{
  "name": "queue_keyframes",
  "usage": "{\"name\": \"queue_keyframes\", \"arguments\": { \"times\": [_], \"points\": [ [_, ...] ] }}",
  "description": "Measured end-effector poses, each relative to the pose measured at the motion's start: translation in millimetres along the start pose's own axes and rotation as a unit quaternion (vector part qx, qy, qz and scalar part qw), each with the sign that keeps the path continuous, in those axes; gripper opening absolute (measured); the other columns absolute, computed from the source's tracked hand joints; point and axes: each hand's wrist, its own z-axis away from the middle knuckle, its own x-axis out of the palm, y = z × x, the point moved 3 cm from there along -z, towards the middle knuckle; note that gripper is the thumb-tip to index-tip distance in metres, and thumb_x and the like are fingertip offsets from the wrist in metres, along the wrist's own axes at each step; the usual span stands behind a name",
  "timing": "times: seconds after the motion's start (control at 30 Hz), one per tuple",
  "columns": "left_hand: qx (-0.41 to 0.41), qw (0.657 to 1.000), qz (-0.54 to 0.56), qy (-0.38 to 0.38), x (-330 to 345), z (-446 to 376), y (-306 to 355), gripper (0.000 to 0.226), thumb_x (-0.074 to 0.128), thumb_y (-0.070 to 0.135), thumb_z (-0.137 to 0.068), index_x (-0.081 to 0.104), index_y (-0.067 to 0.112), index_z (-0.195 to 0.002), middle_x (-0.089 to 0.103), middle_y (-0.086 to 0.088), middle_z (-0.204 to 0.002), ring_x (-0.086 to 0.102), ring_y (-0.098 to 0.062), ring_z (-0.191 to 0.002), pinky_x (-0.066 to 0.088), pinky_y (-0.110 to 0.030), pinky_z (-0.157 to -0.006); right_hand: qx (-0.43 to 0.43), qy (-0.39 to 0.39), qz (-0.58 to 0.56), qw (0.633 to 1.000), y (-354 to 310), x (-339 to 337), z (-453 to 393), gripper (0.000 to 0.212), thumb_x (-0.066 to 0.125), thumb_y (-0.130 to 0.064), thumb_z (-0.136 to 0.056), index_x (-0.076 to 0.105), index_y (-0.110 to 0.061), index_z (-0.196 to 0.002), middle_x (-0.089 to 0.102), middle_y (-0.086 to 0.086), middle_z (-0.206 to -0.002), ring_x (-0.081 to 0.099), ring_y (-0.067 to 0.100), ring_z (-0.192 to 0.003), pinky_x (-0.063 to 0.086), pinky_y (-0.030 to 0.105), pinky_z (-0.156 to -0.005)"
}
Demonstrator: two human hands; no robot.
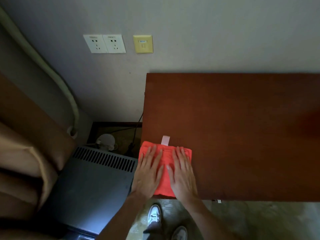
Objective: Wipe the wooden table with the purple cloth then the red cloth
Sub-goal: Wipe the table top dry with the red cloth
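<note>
At the wooden table near-left corner, seven o'clock, left hand and right hand press flat, fingers straight and slightly spread, on the folded red cloth; unwiped surface extends toward two o'clock.

Your surface is dark red-brown wood, set against the wall. One folded red cloth lies flat at its near left corner, its white tag pointing toward the wall.
</note>
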Motion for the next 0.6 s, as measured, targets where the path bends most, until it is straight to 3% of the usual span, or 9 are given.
{"name": "queue_keyframes", "arguments": {
  "times": [0.23,0.43,0.6],
  "points": [
    [0.006,0.999,-0.05,-0.02,18.6,26.1,2.8,0.061,0.022,0.04,-0.108,0.01,0.015,-0.163,0.007,-0.006,-0.171,0.003,-0.021,-0.158,0.022,-0.052,-0.124,-0.027,-0.002,0.045,0.999,6.6,11.0,29.1,0.06,0.019,-0.04,-0.112,0.025,-0.006,-0.161,0.02,0.01,-0.171,0.01,0.021,-0.16,0.014,0.043,-0.129],
    [-0.005,0.999,-0.051,-0.015,20.8,40.4,9.3,0.061,0.024,0.04,-0.107,0.016,0.017,-0.162,0.011,-0.006,-0.171,0.007,-0.021,-0.158,0.027,-0.053,-0.122,-0.02,-0.012,0.062,0.998,6.2,11.1,39.2,0.061,0.018,-0.045,-0.112,0.025,-0.01,-0.161,0.021,0.008,-0.171,0.014,0.021,-0.159,0.012,0.041,-0.127],
    [-0.006,0.999,-0.046,0.007,16.7,-10.8,-4.8,0.06,0.025,0.04,-0.106,0.019,0.017,-0.162,0.014,-0.006,-0.17,0.007,-0.02,-0.158,0.023,-0.052,-0.123,-0.06,-0.004,0.054,0.997,13.1,9.3,-18.2,0.059,0.026,-0.04,-0.11,0.028,-0.009,-0.161,0.021,0.009,-0.17,0.011,0.021,-0.16,0.017,0.044,-0.128]
  ]
}}
